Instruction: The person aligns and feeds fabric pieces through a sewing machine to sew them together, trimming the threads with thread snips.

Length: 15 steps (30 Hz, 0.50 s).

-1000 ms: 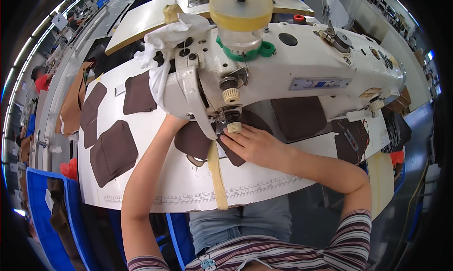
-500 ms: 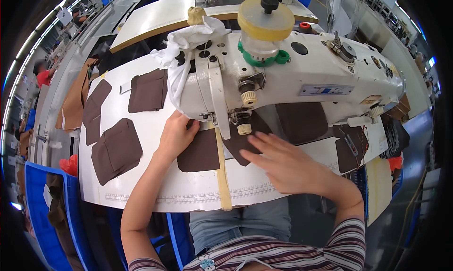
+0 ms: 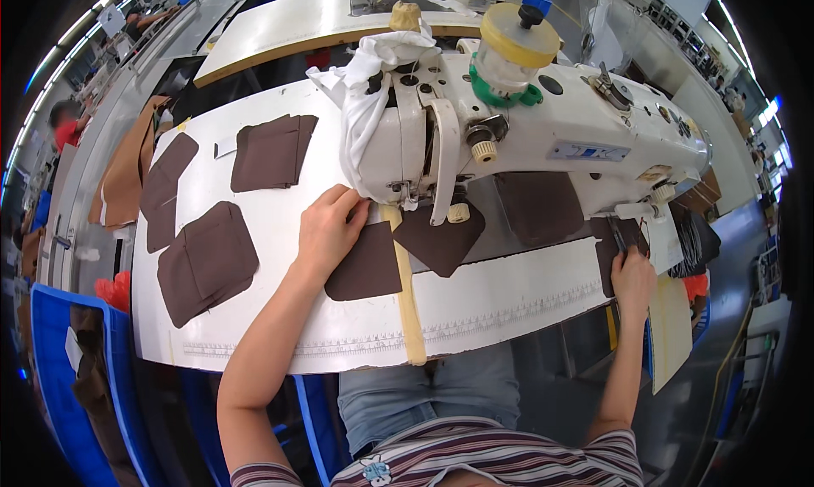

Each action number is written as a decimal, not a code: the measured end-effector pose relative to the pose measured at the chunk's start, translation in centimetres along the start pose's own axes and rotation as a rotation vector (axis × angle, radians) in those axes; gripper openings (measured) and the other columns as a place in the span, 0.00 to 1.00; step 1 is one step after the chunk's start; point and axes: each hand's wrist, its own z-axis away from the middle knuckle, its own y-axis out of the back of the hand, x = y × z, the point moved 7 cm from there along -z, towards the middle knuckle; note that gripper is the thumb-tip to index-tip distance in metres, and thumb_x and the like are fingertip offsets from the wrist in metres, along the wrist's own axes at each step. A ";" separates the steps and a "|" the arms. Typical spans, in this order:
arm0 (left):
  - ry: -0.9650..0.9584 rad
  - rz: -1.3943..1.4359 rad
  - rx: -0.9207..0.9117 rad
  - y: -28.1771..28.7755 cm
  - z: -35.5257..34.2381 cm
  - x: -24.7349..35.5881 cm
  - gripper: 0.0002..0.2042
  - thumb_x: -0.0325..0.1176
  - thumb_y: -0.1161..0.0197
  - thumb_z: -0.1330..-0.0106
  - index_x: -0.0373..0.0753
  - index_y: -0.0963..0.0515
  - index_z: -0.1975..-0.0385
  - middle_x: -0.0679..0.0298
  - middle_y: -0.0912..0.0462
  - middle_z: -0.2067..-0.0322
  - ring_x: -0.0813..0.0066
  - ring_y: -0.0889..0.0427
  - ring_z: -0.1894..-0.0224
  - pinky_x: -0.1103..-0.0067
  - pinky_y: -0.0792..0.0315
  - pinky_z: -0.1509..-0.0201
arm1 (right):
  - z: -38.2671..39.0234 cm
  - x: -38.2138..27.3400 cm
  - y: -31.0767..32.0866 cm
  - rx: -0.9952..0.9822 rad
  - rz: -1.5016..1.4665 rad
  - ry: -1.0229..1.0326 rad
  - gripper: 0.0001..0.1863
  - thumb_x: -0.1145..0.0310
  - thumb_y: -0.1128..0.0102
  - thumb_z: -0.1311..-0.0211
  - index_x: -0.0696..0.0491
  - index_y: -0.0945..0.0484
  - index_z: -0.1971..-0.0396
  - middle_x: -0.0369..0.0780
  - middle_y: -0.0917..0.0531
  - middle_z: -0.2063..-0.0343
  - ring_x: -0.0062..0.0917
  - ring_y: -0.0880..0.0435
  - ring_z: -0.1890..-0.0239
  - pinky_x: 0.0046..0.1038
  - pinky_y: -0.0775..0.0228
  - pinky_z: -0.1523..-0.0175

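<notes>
A white sewing machine (image 3: 543,122) stands on the white table. Under its head my left hand (image 3: 329,233) rests with curled fingers at the far left corner of a flat brown fabric piece (image 3: 365,267); what the fingertips pinch, if anything, is hidden. Another brown piece (image 3: 441,237) lies skewed below the presser area, right of a yellow tape strip (image 3: 409,317). Over at the right end of the table, my right hand (image 3: 634,277) is closed round the thread snips (image 3: 617,235), above a brown piece (image 3: 605,262).
Stacked brown pieces (image 3: 270,155) and a second stack (image 3: 208,262) lie left of the machine, beside a narrow brown piece (image 3: 170,182). A printed ruler (image 3: 297,349) runs along the front edge. A blue bin (image 3: 51,317) stands at the lower left.
My right hand has moved right, from above the skewed brown piece to the thread snips, and has closed on them. The left hand stays by the machine head. The view has shifted slightly.
</notes>
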 end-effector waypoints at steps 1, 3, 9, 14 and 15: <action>-0.006 0.003 0.001 -0.1 0.0 -0.1 0.05 0.28 0.35 0.44 0.39 0.21 0.68 0.64 0.20 0.72 0.64 0.20 0.73 0.71 0.26 0.71 | -0.4 -0.1 -0.2 -0.024 0.047 0.049 0.09 0.70 0.45 0.42 0.61 0.23 0.68 0.52 0.18 0.73 0.45 0.16 0.69 0.41 0.24 0.64; -0.028 0.006 0.029 -0.3 0.0 0.2 0.04 0.27 0.35 0.44 0.39 0.24 0.71 0.64 0.21 0.74 0.65 0.20 0.74 0.72 0.26 0.74 | -1.8 0.9 -0.8 -0.018 0.054 0.087 0.10 0.72 0.45 0.45 0.62 0.23 0.66 0.52 0.18 0.73 0.45 0.17 0.69 0.42 0.24 0.64; -0.098 -0.004 0.080 0.0 0.2 1.0 0.05 0.25 0.35 0.46 0.39 0.26 0.73 0.64 0.24 0.76 0.67 0.22 0.76 0.73 0.27 0.75 | -0.1 -1.0 5.6 -0.065 -0.122 0.081 0.18 0.81 0.48 0.48 0.61 0.27 0.55 0.53 0.19 0.72 0.44 0.17 0.68 0.41 0.23 0.62; -0.121 -0.005 0.105 0.8 0.6 1.2 0.06 0.24 0.35 0.47 0.39 0.27 0.74 0.65 0.26 0.77 0.68 0.23 0.76 0.73 0.27 0.75 | 4.6 -8.2 6.9 -0.560 -1.301 0.053 0.25 0.91 0.63 0.48 0.56 0.31 0.51 0.43 0.21 0.69 0.26 0.17 0.68 0.26 0.24 0.62; -0.127 -0.009 0.107 0.7 0.5 1.4 0.07 0.23 0.35 0.48 0.39 0.27 0.75 0.65 0.26 0.77 0.69 0.23 0.75 0.74 0.27 0.75 | 5.5 -10.3 6.9 -0.574 -1.439 0.138 0.26 0.92 0.65 0.49 0.56 0.32 0.51 0.41 0.22 0.67 0.22 0.19 0.68 0.24 0.25 0.61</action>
